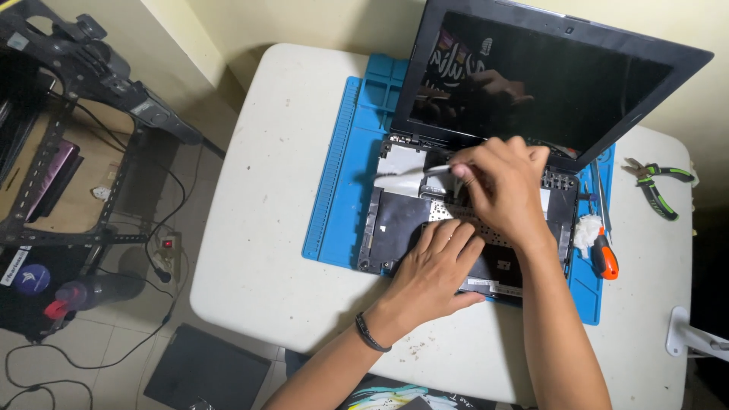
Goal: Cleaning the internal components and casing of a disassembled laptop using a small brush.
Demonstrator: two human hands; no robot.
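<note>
opened laptop on a blue mat, two hands at work inside it.

item: laptop (486,152), keyboard cover off, inner board bare, lid raised with dark screen toward the table's far edge; it sits on a blue work mat (342,190) near the middle of the white table (266,228). left hand (437,273): fingers spread flat and open, pressing on the laptop's near edge, gripping nothing; dark band on the wrist. right hand (505,190): fingers pinched closed around a slim pale brush (410,171), its tip over the far left part of the board. along the mat's right edge: orange-handled screwdriver (605,258), white wad of cotton (586,229), tweezers (601,193). near the table's far right corner: green-handled pliers (657,182). beyond the table's left edge: black metal rack (68,137), bottle (91,292) on the floor.
</note>
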